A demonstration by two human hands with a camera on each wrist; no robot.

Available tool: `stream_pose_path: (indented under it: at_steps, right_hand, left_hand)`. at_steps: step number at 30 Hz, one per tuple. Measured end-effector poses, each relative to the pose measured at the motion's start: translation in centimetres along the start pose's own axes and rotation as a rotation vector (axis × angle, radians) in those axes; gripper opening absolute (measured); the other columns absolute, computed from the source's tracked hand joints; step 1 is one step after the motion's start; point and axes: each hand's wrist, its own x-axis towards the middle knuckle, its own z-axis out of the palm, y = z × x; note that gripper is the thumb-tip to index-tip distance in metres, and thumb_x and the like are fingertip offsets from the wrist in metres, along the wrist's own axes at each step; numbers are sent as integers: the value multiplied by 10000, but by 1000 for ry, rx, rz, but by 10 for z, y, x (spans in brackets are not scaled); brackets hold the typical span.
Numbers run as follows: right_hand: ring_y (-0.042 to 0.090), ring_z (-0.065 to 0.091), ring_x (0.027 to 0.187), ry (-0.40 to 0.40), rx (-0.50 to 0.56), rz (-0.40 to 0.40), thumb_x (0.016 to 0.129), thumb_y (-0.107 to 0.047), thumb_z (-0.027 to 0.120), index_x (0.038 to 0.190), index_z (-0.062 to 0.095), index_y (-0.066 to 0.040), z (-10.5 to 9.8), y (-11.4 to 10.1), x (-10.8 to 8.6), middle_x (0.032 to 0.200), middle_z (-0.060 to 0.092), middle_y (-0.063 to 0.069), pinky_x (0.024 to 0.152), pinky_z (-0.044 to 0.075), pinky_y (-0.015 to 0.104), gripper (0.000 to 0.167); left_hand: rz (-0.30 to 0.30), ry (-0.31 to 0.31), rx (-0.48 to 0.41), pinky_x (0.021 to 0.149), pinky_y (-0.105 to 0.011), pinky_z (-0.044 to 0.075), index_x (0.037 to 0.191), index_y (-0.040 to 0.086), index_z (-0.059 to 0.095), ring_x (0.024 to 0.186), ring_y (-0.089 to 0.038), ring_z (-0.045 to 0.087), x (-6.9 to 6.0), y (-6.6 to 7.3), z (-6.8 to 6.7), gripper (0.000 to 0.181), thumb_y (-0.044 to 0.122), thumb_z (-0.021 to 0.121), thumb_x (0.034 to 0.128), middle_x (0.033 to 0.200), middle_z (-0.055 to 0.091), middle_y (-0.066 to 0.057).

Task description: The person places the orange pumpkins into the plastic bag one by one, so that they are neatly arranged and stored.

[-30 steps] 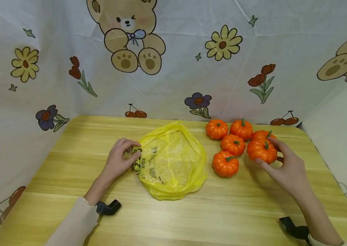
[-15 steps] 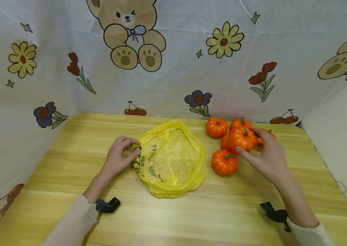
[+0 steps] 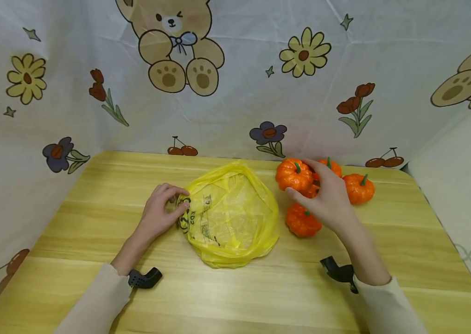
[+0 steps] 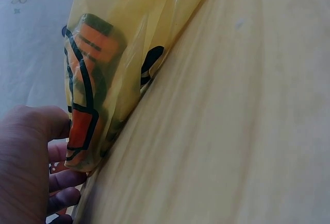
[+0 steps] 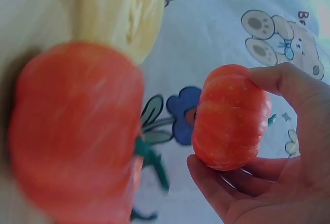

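Observation:
My right hand (image 3: 330, 197) grips a small orange pumpkin (image 3: 293, 175) between thumb and fingers. In the right wrist view this pumpkin (image 5: 230, 118) is held off the table, its green stem pointing toward the palm. Other pumpkins, such as one at the front (image 3: 302, 221) and one at the right (image 3: 359, 189), lie around and partly behind that hand. With thumb and fingertips my left hand (image 3: 161, 211) pinches the left rim of a yellow plastic bag (image 3: 235, 257), whose mouth is spread wide. Up close, the left wrist view shows the bag's printed side (image 4: 111, 80) at the fingers.
The wooden table (image 3: 235, 301) ends at a white cloth backdrop (image 3: 235, 106) printed with bears and flowers. Another pumpkin (image 3: 330, 167) stands near the back edge. Black devices sit at the left wrist (image 3: 145, 278) and right wrist (image 3: 339, 271).
My right hand has carried the pumpkin leftward over the others, toward the bag. It now covers the back-left pumpkin in the head view. My left hand stays at the bag's rim.

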Motion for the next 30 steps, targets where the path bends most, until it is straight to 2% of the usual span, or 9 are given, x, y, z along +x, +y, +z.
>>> stream_pose_path:
  at_steps: [3, 9, 16, 23, 30]
  right_hand:
    - [385, 614, 1248, -11, 5, -25, 896, -345, 833, 1527, 507, -52, 8, -9, 8, 1430, 619, 182, 1005, 527, 585, 768]
    - [398, 574, 1312, -37, 29, -5, 899, -397, 824, 1540, 498, -60, 18, -27, 19, 1483, 589, 169, 1067, 474, 592, 794]
    - [343, 618, 1261, -52, 76, -26, 887, -392, 837, 1537, 503, -71, 31, -44, 31, 1464, 606, 149, 998, 557, 524, 798]
    - [272, 620, 1303, -61, 132, -78, 887, -420, 835, 1547, 501, -97, 39, -62, 43, 1474, 610, 111, 1005, 572, 468, 807]
    - [237, 640, 1257, -80, 215, -112, 878, -370, 858, 1514, 522, -96, 53, -81, 51, 1416, 638, 83, 986, 586, 424, 770]
  left_hand:
    - [1, 4, 1, 776, -366, 383, 1159, 138, 765, 890, -182, 486, -1, -1, 0, 242, 207, 800, 929, 1020, 635, -45]
    - [10, 6, -1, 769, -364, 377, 1155, 136, 766, 885, -192, 488, 0, 0, 0, 238, 208, 798, 931, 1000, 624, -49]
    - [4, -2, 4, 762, -362, 372, 1153, 130, 767, 878, -204, 491, -1, 0, -1, 231, 202, 791, 934, 1000, 624, -53]
    - [-6, -6, -3, 763, -369, 373, 1150, 126, 768, 874, -216, 493, -2, 2, -2, 235, 200, 794, 929, 1000, 625, -62]
    - [-11, -10, -3, 775, -373, 374, 1155, 134, 765, 887, -203, 491, -2, 1, -2, 231, 203, 783, 935, 1014, 630, -57]
